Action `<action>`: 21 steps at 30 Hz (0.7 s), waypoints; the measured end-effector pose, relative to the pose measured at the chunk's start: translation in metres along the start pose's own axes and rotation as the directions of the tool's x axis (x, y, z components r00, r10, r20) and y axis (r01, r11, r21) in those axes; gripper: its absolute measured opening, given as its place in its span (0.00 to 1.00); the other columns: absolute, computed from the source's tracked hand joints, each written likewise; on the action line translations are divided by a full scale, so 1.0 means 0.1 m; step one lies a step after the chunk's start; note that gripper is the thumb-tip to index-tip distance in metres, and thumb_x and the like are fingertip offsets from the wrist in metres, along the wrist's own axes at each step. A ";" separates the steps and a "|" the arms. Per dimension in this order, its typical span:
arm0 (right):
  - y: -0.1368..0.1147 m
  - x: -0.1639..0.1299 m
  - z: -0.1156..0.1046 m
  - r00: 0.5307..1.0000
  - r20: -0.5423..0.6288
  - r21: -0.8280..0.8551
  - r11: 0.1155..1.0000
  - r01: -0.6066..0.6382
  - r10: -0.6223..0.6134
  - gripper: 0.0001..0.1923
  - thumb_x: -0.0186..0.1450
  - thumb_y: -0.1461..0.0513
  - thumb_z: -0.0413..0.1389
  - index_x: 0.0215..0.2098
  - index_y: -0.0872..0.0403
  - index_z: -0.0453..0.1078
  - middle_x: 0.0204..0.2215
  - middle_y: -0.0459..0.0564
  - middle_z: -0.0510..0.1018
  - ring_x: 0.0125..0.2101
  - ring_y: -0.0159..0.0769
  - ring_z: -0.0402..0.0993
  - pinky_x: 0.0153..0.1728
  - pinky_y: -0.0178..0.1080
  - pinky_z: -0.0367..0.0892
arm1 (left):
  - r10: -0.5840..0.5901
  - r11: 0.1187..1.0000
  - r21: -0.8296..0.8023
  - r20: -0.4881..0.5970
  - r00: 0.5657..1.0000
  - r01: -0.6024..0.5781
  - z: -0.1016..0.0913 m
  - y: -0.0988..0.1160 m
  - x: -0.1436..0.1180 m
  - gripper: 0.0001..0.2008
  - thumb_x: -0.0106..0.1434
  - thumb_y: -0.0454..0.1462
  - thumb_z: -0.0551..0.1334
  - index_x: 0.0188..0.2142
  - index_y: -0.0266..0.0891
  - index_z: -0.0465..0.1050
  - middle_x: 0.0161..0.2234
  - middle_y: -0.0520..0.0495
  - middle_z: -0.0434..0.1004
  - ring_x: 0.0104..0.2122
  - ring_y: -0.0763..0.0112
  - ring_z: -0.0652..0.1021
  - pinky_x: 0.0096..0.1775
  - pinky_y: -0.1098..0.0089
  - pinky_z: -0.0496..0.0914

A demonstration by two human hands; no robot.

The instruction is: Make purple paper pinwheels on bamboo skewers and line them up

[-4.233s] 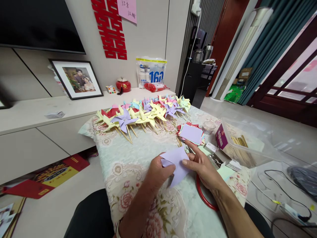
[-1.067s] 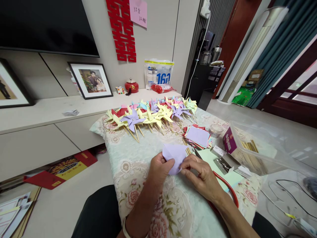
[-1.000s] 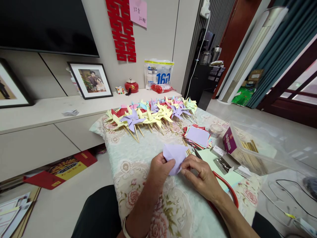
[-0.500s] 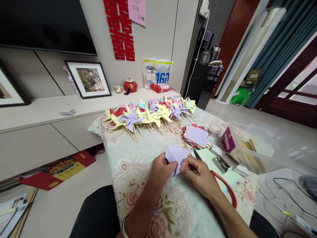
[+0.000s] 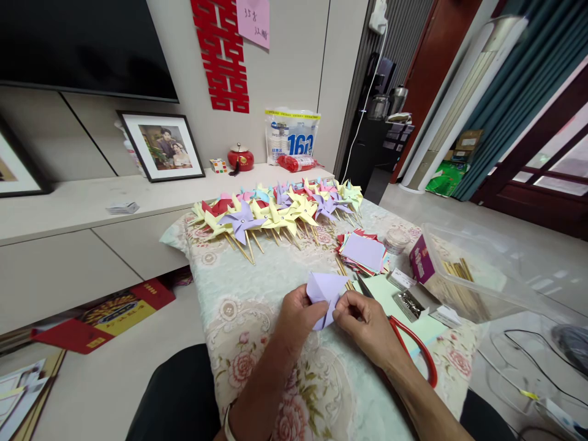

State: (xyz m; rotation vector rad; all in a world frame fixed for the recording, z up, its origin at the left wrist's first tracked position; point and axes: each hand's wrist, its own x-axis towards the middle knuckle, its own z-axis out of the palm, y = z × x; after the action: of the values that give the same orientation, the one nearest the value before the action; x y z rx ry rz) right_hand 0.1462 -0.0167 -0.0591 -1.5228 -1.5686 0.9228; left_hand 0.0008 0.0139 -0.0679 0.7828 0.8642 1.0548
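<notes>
Between my two hands is a folded sheet of purple paper (image 5: 324,286), held above the flowered tablecloth. My left hand (image 5: 301,312) is closed on its left side, with the thumb pressed on the front. The fingers of my right hand (image 5: 361,315) pinch the paper's right edge; their tips are partly hidden. Scissors with red handles (image 5: 418,349) lie under and beside my right forearm, blades pointing away. Just beyond my hands are a few wooden sticks (image 5: 343,269) and a stack of coloured paper squares (image 5: 365,252) with a purple one on top.
Many finished paper pinwheels (image 5: 280,214) on sticks lie along the table's far side. To the right are an open box of metal pins (image 5: 410,304), a clear plastic bin (image 5: 459,269) with sticks, a round tub (image 5: 397,240) and pale green sheets (image 5: 386,294).
The purple paper has tilted slightly, its right corner now drawn in towards my right hand. Both hands keep their grip in nearly the same place.
</notes>
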 end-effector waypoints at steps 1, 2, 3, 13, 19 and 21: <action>0.00 0.00 0.00 1.000 -0.004 0.001 1.000 0.000 0.000 0.08 0.57 0.59 0.53 0.22 0.52 0.63 0.21 0.43 0.65 0.24 0.33 0.59 0.26 0.35 0.54 | -0.005 1.000 0.001 0.000 1.000 0.005 0.00 0.00 0.00 0.14 0.43 0.33 0.67 0.33 0.33 0.77 0.24 0.50 0.80 0.24 0.69 0.76 0.29 0.72 0.69; 0.00 0.01 0.00 1.000 -0.006 0.003 1.000 0.001 -0.001 0.08 0.57 0.59 0.53 0.22 0.52 0.63 0.21 0.43 0.65 0.24 0.33 0.59 0.26 0.35 0.54 | -0.012 1.000 0.002 0.002 1.000 0.012 0.00 0.00 0.00 0.14 0.43 0.33 0.67 0.33 0.33 0.77 0.24 0.50 0.80 0.24 0.69 0.76 0.29 0.72 0.69; -0.01 0.01 0.00 1.000 -0.006 0.003 1.000 0.002 -0.002 0.08 0.57 0.59 0.53 0.22 0.52 0.62 0.21 0.43 0.65 0.24 0.33 0.59 0.26 0.35 0.54 | -0.016 1.000 0.004 0.002 1.000 0.016 0.00 0.00 0.00 0.14 0.43 0.33 0.67 0.33 0.33 0.77 0.24 0.50 0.80 0.24 0.69 0.76 0.29 0.72 0.69; -0.02 0.01 0.00 1.000 -0.005 0.001 1.000 -0.009 0.009 0.08 0.56 0.59 0.52 0.21 0.52 0.61 0.20 0.42 0.64 0.24 0.33 0.58 0.26 0.36 0.53 | -0.018 1.000 0.023 -0.008 1.000 0.018 0.04 0.03 0.00 0.12 0.41 0.33 0.66 0.30 0.35 0.75 0.22 0.53 0.76 0.25 0.71 0.73 0.30 0.73 0.68; -0.05 0.00 0.00 1.000 -0.014 0.000 1.000 -0.025 0.025 0.08 0.55 0.58 0.52 0.21 0.52 0.61 0.20 0.42 0.63 0.24 0.33 0.58 0.26 0.36 0.53 | -0.033 0.997 0.073 -0.036 0.999 0.035 0.03 -0.04 0.05 0.12 0.39 0.35 0.66 0.27 0.35 0.74 0.21 0.53 0.74 0.24 0.71 0.73 0.28 0.73 0.66; -0.05 0.00 0.00 0.999 -0.012 0.006 0.999 -0.032 0.032 0.08 0.55 0.58 0.53 0.21 0.52 0.62 0.20 0.41 0.62 0.24 0.33 0.57 0.26 0.35 0.53 | -0.019 0.995 0.092 -0.039 0.999 0.023 0.03 -0.06 0.06 0.11 0.40 0.35 0.65 0.27 0.35 0.74 0.21 0.53 0.74 0.24 0.70 0.73 0.27 0.73 0.66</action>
State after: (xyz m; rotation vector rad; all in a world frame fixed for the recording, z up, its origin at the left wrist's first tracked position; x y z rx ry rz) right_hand 0.1443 -0.0171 -0.0546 -1.5509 -1.5360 0.9335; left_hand 0.0067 0.0172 -0.0728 0.8315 0.9578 1.0196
